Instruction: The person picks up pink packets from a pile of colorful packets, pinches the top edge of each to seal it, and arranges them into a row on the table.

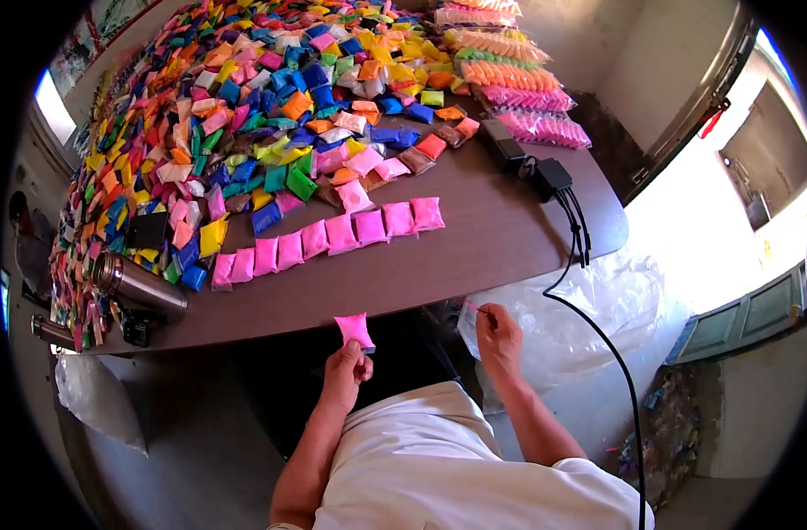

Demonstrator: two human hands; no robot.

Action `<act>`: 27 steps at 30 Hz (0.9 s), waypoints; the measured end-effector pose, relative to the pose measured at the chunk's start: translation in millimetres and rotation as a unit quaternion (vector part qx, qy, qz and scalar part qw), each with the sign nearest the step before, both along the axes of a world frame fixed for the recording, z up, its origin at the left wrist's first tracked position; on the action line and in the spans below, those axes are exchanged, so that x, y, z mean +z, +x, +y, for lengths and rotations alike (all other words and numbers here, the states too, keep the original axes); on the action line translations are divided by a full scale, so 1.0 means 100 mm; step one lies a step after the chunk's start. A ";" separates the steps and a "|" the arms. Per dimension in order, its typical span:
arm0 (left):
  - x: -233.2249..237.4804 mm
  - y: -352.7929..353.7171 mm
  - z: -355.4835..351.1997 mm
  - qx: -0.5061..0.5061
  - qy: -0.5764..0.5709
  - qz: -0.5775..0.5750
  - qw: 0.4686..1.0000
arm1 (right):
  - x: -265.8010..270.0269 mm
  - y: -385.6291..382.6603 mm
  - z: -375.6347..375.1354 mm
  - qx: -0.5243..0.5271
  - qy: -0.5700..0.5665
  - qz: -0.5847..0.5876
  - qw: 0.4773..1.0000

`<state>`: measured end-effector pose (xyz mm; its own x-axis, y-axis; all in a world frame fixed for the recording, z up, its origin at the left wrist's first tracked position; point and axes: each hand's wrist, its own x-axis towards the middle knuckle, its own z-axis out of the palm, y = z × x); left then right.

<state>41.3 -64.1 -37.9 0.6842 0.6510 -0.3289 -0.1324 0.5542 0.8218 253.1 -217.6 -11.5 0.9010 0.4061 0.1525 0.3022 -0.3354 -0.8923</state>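
Observation:
My left hand (343, 374) pinches a small pink packet (355, 330) by its lower edge, just in front of the table's near edge. Off to the right, my right hand (499, 337) is closed, held over clear plastic sheeting. A thin reddish sliver (471, 306) shows at its fingertips, too small to name. On the table, a neat row of similar pink packets (341, 234) lies beyond my left hand. Behind that row spreads a large heap of packets (271, 97) in many colours.
Stacked bags of packets (540, 128) stand at the back right. Near them lie a dark box (501, 144) and a black adapter (546, 178) with cables hanging over the table edge (474, 284). A metal flask (139, 284) lies at the left. Plastic sheeting (589, 309) covers floor at right.

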 end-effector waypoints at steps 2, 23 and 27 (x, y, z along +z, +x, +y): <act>-0.02 0.00 0.01 0.001 -0.011 -0.007 1.000 | 0.00 0.07 0.10 -0.003 -0.046 -0.063 0.997; 0.12 -0.02 -0.01 -0.023 -0.029 -0.017 0.999 | 0.15 -0.69 0.34 0.201 0.300 0.444 0.820; 0.23 0.00 -0.05 -0.039 -0.047 -0.037 0.997 | 0.06 -0.71 0.43 0.180 0.301 0.518 0.780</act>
<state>41.3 -69.1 -14.6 0.7557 0.5641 -0.3327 -0.1447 0.6393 0.7552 181.6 -174.3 -5.7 0.5116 0.7972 -0.3205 -0.7071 0.1788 -0.6841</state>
